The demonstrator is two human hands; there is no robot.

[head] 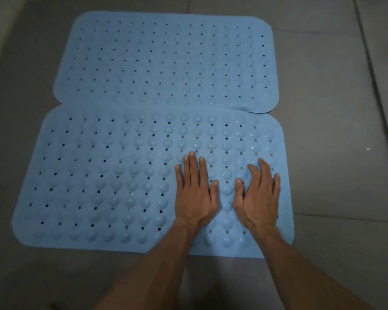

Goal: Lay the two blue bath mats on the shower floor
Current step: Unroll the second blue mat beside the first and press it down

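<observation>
The near blue bath mat [103,180] lies flat on the grey tiled floor [336,90], long axis running left to right, its far edge just overlapping the far blue bath mat [166,61]. Both the left hand [194,191] and the right hand [259,195] press flat-fingered on its right half, so the unsmoothed stretch seems to lie leftward, nearer the left hand.

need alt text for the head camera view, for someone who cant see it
Two hands, the left hand and right hand, press flat, fingers straight, on the right part of the near blue bath mat. A far blue bath mat lies just beyond it, long edges meeting, both on a grey tiled floor.
</observation>
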